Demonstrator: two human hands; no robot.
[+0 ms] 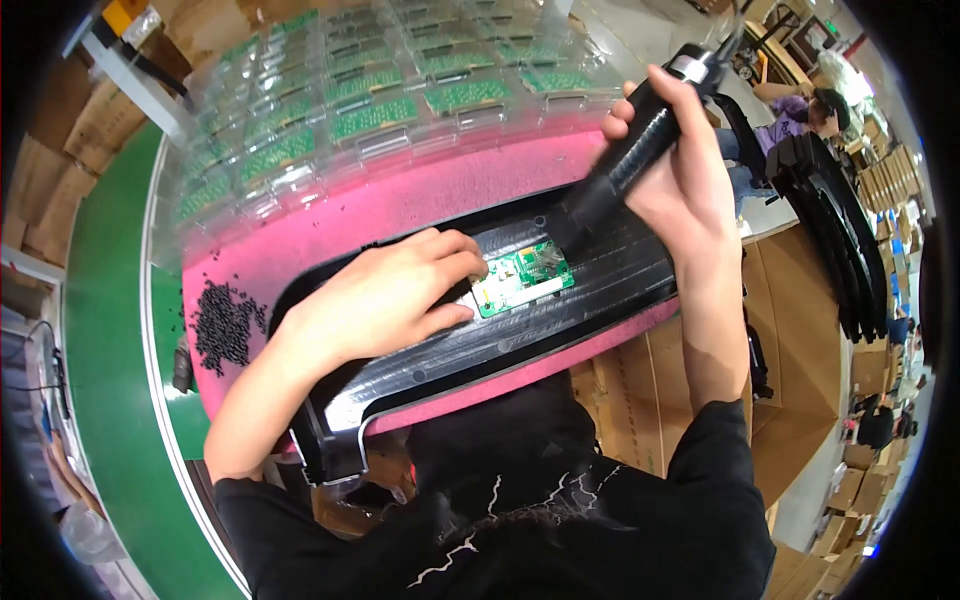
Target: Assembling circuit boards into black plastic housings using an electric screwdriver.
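My right hand (690,175) is wrapped round a black electric screwdriver (640,145), tilted with its lower end down toward a green circuit board (525,280). Its tip is hard to make out against the dark plastic. The board lies inside a long black plastic housing (620,270). Bent fingers of my left hand (395,290) rest at the board's left edge, thumb at its near corner, gripping it in place. A bright metal wire or bracket shows at the housing's near left end.
A pink foam mat (400,185) lies under the housing on a green table (110,240). Small black screws (225,325) are heaped at the left. Clear plastic trays (330,100) of circuit boards stand behind. Black housings (830,230) and a cardboard box (790,320) are at right; a person sits beyond.
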